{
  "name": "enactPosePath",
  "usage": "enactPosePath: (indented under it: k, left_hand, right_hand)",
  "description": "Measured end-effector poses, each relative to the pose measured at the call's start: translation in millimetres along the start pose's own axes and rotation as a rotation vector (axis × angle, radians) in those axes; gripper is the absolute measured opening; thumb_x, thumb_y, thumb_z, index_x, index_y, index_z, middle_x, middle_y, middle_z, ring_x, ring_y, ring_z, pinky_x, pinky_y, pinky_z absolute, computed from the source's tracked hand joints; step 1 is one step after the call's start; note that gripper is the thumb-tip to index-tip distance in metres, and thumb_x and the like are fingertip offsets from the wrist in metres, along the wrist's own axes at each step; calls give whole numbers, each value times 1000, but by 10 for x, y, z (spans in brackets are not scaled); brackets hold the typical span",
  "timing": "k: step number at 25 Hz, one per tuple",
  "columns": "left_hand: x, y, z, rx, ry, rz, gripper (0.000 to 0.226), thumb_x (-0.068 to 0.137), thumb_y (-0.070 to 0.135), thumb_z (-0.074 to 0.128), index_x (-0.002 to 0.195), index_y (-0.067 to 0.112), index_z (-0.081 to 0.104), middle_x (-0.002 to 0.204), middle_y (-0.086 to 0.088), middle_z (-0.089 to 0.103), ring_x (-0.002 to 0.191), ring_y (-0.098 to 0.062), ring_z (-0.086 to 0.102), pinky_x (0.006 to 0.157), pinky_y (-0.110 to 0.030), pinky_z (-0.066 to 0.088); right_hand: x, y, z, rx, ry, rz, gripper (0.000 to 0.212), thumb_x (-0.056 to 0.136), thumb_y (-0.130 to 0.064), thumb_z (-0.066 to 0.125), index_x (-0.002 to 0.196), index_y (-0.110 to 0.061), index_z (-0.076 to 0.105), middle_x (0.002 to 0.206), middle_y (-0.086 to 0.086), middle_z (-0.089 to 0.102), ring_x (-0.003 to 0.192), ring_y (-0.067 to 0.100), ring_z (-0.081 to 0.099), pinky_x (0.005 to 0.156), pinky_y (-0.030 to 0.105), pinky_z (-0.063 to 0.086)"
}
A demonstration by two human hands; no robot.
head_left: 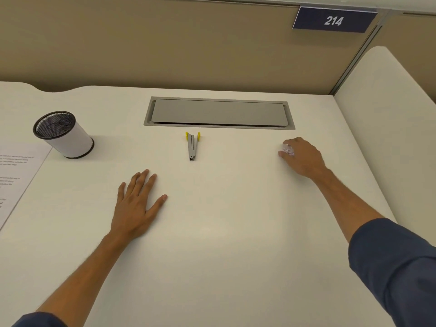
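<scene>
Head view: a white desk [224,244] fills most of the frame, backed by a tan partition [165,43] that carries a dark blue sign [333,20] reading 214. A white side panel [389,109] closes off the desk on the right. Set into the desk near the partition is a long gray cable flap [218,113], lying shut. Just in front of it a small gray stapler [193,147] with yellow tabs lies lengthwise. Far to the left stands a white pen cup [63,135] with a black mesh inside, and beside it a printed sheet [16,180] lies at the desk's edge.

The paper ball [288,151] is a small white crumpled wad with faint marks on it. It sits on the desk to the right of the stapler and well apart from it, mostly covered by fingers.

The right hand [303,158] curls over the paper ball, with fingers and thumb closed around it. The left hand [135,204] lies flat on the desk, palm down, fingers straight and slightly spread, holding nothing. A dark blue sleeve [396,267] is pushed up the right forearm.
</scene>
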State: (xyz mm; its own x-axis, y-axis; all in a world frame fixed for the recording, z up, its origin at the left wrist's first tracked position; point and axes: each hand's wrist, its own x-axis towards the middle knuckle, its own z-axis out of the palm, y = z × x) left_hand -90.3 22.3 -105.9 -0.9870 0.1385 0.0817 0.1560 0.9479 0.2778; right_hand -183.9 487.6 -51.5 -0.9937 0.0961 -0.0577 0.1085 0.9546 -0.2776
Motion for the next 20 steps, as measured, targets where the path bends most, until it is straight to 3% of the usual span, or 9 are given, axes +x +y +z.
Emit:
enactPosePath:
  k: [3, 8, 10, 15, 18, 20]
  left_hand:
    - [1, 7, -9, -3, 2, 3, 72, 93, 65, 23, 152, 24, 29, 162, 3, 22, 150, -17, 14, 120, -45, 8]
    - [0, 9, -8, -7, 8, 4, 72, 93, 65, 24, 152, 24, 30, 162, 2, 23, 150, -18, 15, 120, -46, 9]
    - [4, 8, -6, -2, 9, 8, 72, 93, 65, 24, 152, 23, 31, 161, 2, 24, 150, -19, 16, 120, -46, 10]
    - [2, 10, -7, -5, 15, 4, 72, 93, 64, 26, 151, 23, 32, 161, 2, 24, 149, -18, 17, 120, -45, 10]
    - [1, 11, -6, -8, 17, 0, 72, 93, 64, 26, 151, 23, 33, 161, 2, 24, 149, -18, 17, 120, -45, 10]
    - [1, 13, -4, -8, 21, 3, 71, 93, 64, 27, 151, 23, 33, 161, 2, 25, 149, -18, 17, 120, -45, 10]
  right_hand:
    - [24, -16, 11, -4, 40, -57, 25, 95, -29, 54, 113, -14, 64, 118, 7, 59, 108, 30, 58, 86, 37, 43]
    - [21, 25, -99, -198, -58, -16, 46, 92, -41, 57, 133, -20, 53, 133, 7, 51, 119, 30, 52, 95, 41, 40]
    - [22, 48, -110, -176, -94, -34, 41, 94, -37, 55, 132, -22, 56, 129, 7, 52, 114, 31, 55, 92, 39, 43]
    - [76, 5, -46, -129, -19, -133, 23, 96, -19, 53, 109, -12, 72, 105, 16, 64, 96, 37, 61, 74, 33, 41]
    - [104, -12, -29, -110, 20, -136, 22, 95, -18, 57, 95, -7, 76, 92, 15, 71, 85, 37, 64, 65, 28, 37]
    - [128, -9, -18, -97, 28, -146, 22, 94, -19, 59, 91, -6, 76, 85, 15, 72, 79, 36, 64, 64, 30, 42]
